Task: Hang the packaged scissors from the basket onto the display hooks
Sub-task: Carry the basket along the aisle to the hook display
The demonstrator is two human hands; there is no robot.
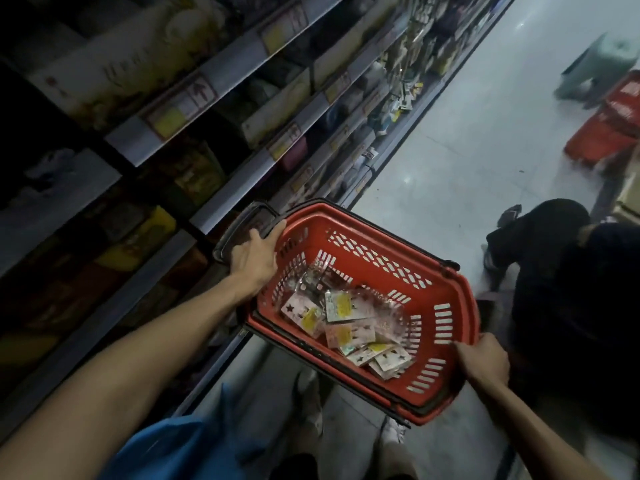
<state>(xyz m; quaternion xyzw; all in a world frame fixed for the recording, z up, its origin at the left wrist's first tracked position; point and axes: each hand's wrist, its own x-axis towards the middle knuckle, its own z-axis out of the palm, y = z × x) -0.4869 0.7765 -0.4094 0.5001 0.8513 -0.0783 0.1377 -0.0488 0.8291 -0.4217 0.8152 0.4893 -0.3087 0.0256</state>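
Upper left to centre of frame: store shelves [194,98] run diagonally, dim, goods blurred; price tags line the edges.

My left arm reaches up from the lower left corner, bare and nearly straight. The left hand [257,252] sits on the short end of the basket [381,242], left of centre. Back of the hand faces the camera, wrist slightly bent. Index finger lies along the red rim; the other fingers curl over the edge beside the folded black handle [239,223]. It grips the rim.

The basket is red plastic with slotted walls. It is held off the floor [467,150] between both hands and tilted, far corner high.

The packaged scissors [346,323] are inside it, a loose pile of clear packs with pale cards and yellow labels, lying against the lower wall. Cannot tell the count.

Below the basket: my shoes [308,400], blurred.

My right arm comes up from the lower right corner, bent at the wrist. The right hand [486,358] clamps the basket's near right rim, thumb on the inside, fingers wrapped outside.

Right edge: a crouching person [561,289] in dark clothes, just beside the basket. Upper right: a second red basket [609,126] and a pale green stool [599,60] on the floor.
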